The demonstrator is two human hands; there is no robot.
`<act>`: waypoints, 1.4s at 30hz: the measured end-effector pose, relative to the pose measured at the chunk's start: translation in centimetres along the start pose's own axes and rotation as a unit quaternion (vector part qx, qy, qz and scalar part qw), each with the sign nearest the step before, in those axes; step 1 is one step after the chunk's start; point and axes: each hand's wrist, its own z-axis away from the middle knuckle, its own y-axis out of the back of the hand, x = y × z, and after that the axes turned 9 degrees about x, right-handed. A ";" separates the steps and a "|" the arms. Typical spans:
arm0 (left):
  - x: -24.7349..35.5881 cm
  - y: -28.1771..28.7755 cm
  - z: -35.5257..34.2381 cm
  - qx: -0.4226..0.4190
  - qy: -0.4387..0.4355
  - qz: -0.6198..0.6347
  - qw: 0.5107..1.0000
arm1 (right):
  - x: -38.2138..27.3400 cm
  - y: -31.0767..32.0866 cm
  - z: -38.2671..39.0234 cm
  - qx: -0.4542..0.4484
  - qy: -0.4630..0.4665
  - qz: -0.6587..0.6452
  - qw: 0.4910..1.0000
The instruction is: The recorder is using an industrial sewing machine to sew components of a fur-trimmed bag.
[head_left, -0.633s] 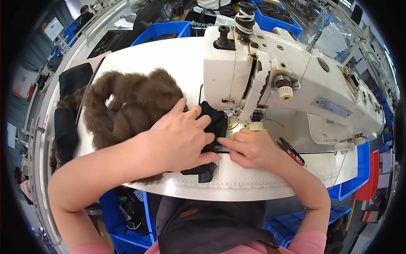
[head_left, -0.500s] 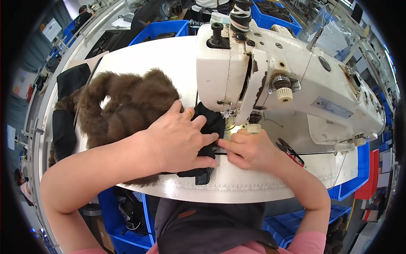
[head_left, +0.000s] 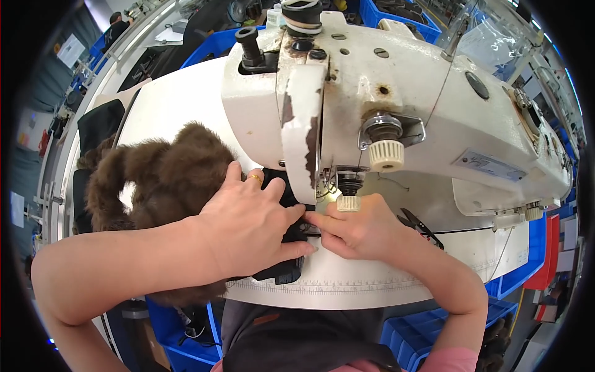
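Observation:
Brown furry material [head_left: 180, 164] lies bunched on the white sewing table, joined or laid against black fabric [head_left: 279, 271]. My left hand [head_left: 248, 223] presses on the black fabric with fingers spread, the fur beside and under its wrist. Close under the sewing machine head [head_left: 257, 105], my right hand [head_left: 362, 229] has its fingers drawn together at the fabric's edge, and its index fingertip meets the left one. The needle area is largely hidden behind the machine's front lever and knobs.
Thread snips [head_left: 421, 228] with dark blades lie right of my right hand. A ruler scale runs along the table's front edge [head_left: 338, 291]. Blue bins [head_left: 403, 335] stand below, a red bin [head_left: 545, 254] at the right. More black fabric [head_left: 99, 127] lies far left.
The machine looks larger and nearer as the view has shifted. Both hands stay at the fabric edge by the needle, appearing slightly further left and lower with the fur.

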 end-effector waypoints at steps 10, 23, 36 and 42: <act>-0.5 0.1 -1.2 -0.024 0.036 0.009 0.999 | 0.6 -0.4 -0.1 -0.009 -0.026 0.043 0.999; -0.4 1.2 -1.6 0.016 0.065 0.083 0.994 | 0.7 -0.4 -0.8 -0.031 -0.041 0.110 0.993; 0.5 1.8 0.3 0.065 -0.125 0.007 0.990 | 0.3 -1.1 -0.5 -0.032 -0.072 0.092 0.993; -1.8 0.9 -1.0 0.070 -0.010 0.197 0.978 | -1.0 -1.6 0.5 -0.009 -0.044 0.101 0.994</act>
